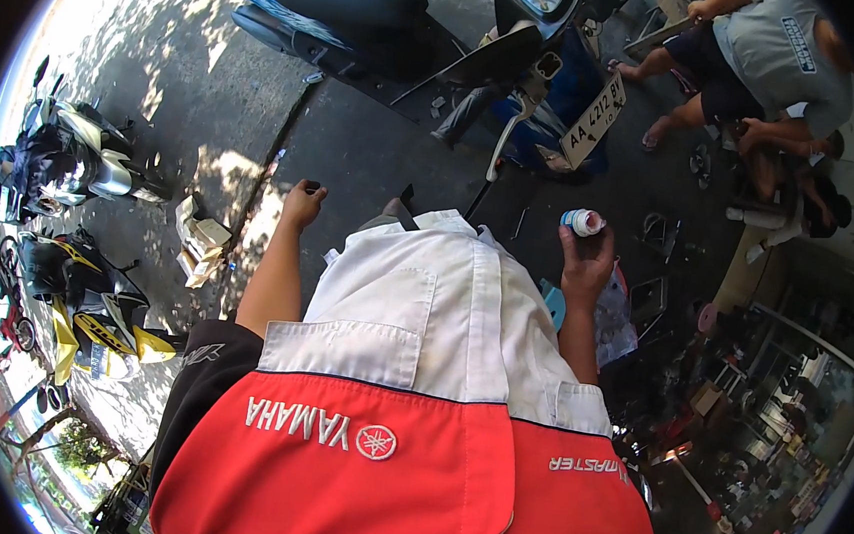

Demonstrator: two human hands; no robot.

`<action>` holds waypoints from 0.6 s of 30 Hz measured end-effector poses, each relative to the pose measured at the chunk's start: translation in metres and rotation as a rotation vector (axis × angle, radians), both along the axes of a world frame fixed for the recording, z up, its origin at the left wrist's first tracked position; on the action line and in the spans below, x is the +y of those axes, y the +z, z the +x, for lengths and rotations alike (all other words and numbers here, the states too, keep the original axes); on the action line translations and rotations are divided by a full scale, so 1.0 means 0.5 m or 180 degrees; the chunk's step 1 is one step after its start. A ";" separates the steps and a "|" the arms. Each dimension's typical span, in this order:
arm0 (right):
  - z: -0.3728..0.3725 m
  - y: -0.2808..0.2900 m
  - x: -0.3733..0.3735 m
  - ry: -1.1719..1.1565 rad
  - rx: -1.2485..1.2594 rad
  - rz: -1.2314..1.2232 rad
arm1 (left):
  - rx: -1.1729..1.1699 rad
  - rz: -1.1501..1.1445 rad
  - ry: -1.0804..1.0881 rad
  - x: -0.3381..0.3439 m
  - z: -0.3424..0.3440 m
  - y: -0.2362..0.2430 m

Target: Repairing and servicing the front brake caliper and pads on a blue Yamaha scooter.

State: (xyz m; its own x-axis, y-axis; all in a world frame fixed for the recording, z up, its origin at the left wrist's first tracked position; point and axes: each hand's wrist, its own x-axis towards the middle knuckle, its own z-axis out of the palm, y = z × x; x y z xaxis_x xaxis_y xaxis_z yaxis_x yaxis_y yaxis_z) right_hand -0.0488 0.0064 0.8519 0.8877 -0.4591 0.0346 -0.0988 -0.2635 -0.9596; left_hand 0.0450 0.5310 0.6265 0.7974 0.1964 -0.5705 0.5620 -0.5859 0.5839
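Observation:
My right hand (585, 261) grips a small open jar (579, 222) with a white and blue body, held at my right side. Below that hand lie a clear plastic bag (619, 322) and a light blue object (550, 302). My left hand (304, 204) hangs at my left side with curled fingers; I cannot make out what, if anything, is in it. A blue and black scooter (327, 3) stands ahead, its front toward the right, with a plate (591, 119) on it. A thin tool (520, 224) lies on the dark floor beside me.
Motorcycles (85, 155) stand on the left, near flattened cardboard (198, 244). At upper right a person in a grey shirt (764, 58) bends over, with other people (786, 170) beside them. Shelves and a display case (795, 437) full of small items line the right side.

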 end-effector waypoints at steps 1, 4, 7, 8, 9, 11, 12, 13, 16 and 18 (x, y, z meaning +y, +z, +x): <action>0.005 -0.003 0.002 -0.0018 0.0011 0.0000 | 0.0005 -0.0116 0.0012 -0.010 0.012 0.008; 0.014 -0.005 0.004 -0.0225 0.0052 -0.0045 | 0.0144 -0.0232 -0.0161 -0.024 0.020 0.023; 0.017 0.001 0.014 -0.0385 0.0068 -0.0024 | 0.0302 -0.0196 -0.0339 0.007 0.015 0.005; 0.020 0.005 0.022 -0.0401 0.0074 -0.0014 | 0.0392 -0.0169 -0.0370 0.029 0.008 -0.013; 0.022 0.009 0.030 -0.0422 0.0079 -0.0004 | 0.0405 -0.0160 -0.0390 0.055 0.004 -0.028; 0.025 0.022 0.047 -0.0441 0.0097 -0.0061 | 0.0528 0.0221 -0.0545 0.084 0.009 -0.038; 0.025 0.024 0.056 -0.0426 0.0100 -0.0115 | 0.0545 0.0227 -0.0580 0.095 0.016 -0.044; 0.015 0.019 0.062 -0.0509 0.0128 -0.0142 | 0.0622 0.0160 -0.0543 0.084 0.041 -0.024; -0.002 0.011 0.075 -0.0659 0.0084 -0.0082 | 0.0629 0.0179 -0.0656 0.087 0.092 -0.005; -0.015 0.004 0.077 -0.0664 0.0213 -0.0286 | 0.0499 0.0197 -0.0760 0.084 0.124 -0.004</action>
